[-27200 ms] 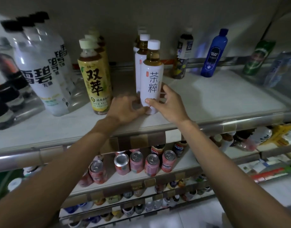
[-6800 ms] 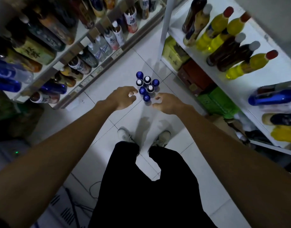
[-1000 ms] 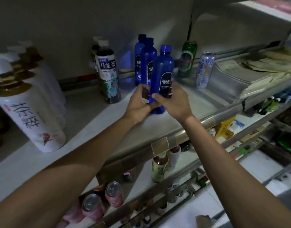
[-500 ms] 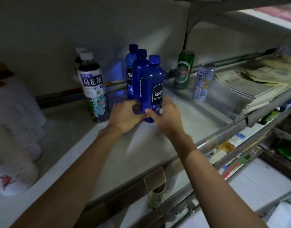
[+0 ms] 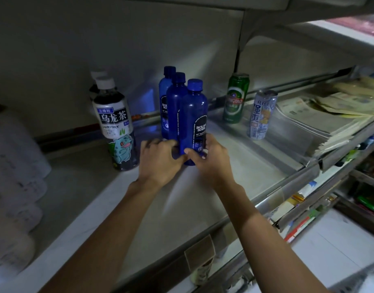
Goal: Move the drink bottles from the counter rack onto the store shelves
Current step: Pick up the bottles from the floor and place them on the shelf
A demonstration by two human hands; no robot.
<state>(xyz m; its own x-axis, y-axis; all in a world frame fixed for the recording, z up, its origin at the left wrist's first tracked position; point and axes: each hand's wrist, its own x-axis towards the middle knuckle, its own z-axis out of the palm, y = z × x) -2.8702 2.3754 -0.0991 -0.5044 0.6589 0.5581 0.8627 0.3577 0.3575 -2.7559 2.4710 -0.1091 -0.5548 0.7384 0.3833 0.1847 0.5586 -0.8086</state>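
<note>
At the far left, about nine o'clock in the view, blurred white bottles [image 5: 15, 170] stand on the shelf [image 5: 203, 208]. To their right, at ten o'clock from the hands, a dark tea bottle [image 5: 116, 125] with a white cap and a cartoon creature on its label stands upright. A second white-capped bottle [image 5: 98, 74] shows just behind it.

The left hand [image 5: 158, 161] reaches in from six o'clock. Its fingers [image 5: 167, 144] curl against the lower left side of the front blue bottle [image 5: 193, 115]. That bottle stands upright near the middle of the shelf. Two more blue bottles [image 5: 175, 96] line up close behind it toward eleven o'clock, running back to the wall; whether they touch cannot be told.

The right hand [image 5: 212, 161] grips the same front bottle from its three o'clock side, thumb laid across the lower front and the other fingers wrapped round behind. Both sets of fingers are clamped on the base of this one bottle.

At one o'clock from the hands a green can [image 5: 235, 98] stands upright by the back rail. A pale blue-and-white can [image 5: 262, 115] stands at two o'clock, apart from the green one and nearer the front. Further right, at three o'clock in the view, a stack of newspapers [image 5: 321, 117] lies flat on the shelf. Around four o'clock, lower shelves [image 5: 340, 187] hold small goods too blurred to name.
</note>
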